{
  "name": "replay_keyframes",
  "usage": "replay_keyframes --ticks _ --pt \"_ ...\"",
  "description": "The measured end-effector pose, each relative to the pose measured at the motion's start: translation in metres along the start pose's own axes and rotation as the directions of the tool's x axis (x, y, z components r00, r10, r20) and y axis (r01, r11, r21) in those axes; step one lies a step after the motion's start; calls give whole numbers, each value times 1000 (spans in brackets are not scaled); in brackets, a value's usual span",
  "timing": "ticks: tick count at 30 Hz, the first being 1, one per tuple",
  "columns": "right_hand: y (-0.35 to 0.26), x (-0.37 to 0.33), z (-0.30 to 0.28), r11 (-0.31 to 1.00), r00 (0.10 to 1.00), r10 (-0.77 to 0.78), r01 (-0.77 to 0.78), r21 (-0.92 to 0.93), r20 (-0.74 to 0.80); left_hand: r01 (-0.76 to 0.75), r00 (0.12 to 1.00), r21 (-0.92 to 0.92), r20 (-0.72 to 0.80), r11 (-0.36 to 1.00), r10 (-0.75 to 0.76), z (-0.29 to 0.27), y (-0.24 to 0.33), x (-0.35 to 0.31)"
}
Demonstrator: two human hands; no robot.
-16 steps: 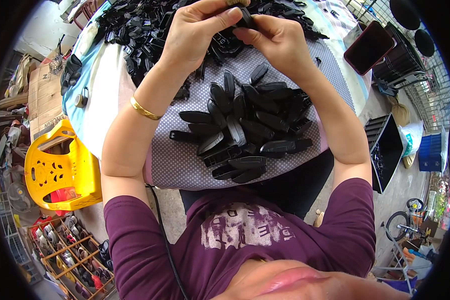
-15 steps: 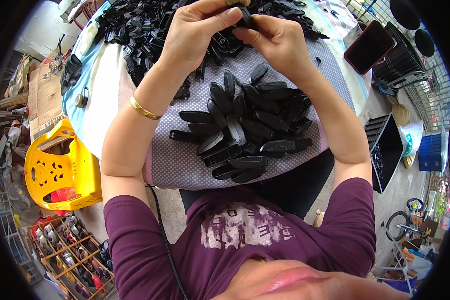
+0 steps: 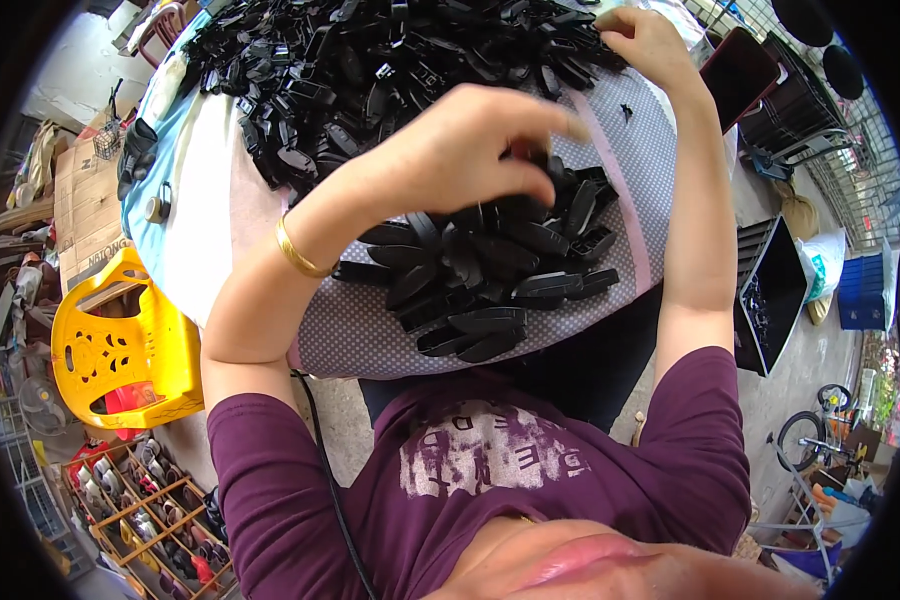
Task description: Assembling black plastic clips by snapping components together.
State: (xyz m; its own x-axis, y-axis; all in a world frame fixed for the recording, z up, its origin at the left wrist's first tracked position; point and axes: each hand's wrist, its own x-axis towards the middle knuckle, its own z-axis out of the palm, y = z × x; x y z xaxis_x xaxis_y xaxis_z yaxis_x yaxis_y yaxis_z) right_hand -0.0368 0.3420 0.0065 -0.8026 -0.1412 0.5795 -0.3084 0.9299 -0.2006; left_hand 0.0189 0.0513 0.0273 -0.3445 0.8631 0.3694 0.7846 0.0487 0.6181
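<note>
My left hand (image 3: 475, 150), with a gold bangle on its wrist, hovers over the smaller pile of black plastic pieces (image 3: 505, 260) near the table's front edge. Its fingers are blurred but apart from the thumb, and dark pieces show beneath and between them. Farther off, my right hand (image 3: 655, 50) reaches the right end of a large heap of black plastic parts (image 3: 360, 75). Its thumb and forefinger are bent with a gap between their tips, close to the parts. Pieces in the near pile are long, rounded and shell-like; several overlap one another.
A dotted grey cloth (image 3: 360, 345) covers the table. One small black part (image 3: 626, 113) lies alone on it. Left stands a yellow plastic chair (image 3: 120, 345); right, a black crate (image 3: 773, 295) and a dark-screened device (image 3: 738, 82). A black cable (image 3: 320, 430) hangs before my shirt.
Both hands were together over the far heap, holding a black piece. They have parted: my left hand came nearer over the small pile, and my right moved out to the heap's right end.
</note>
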Motion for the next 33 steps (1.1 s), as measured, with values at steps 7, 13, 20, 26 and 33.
replay_keyframes --ticks 7,13,20,26,33 --pt "14 2 17 972 923 231 -205 -115 307 -149 981 404 -51 903 185 15 -40 28" --pt "14 0 25 964 930 236 -188 -188 281 -161 986 836 156 525 55 26 -74 64" --pt "-39 1 -7 846 945 287 -328 420 160 146 940 19 -316 989 -133 9 -61 41" --pt "-103 10 -17 640 868 125 -441 629 481 163 815 -761 -255 628 -520 -25 -56 -12" --pt "-101 4 4 -139 888 1 -456 879 461 146 804 -611 -385 778 -453 -23 -65 -14"
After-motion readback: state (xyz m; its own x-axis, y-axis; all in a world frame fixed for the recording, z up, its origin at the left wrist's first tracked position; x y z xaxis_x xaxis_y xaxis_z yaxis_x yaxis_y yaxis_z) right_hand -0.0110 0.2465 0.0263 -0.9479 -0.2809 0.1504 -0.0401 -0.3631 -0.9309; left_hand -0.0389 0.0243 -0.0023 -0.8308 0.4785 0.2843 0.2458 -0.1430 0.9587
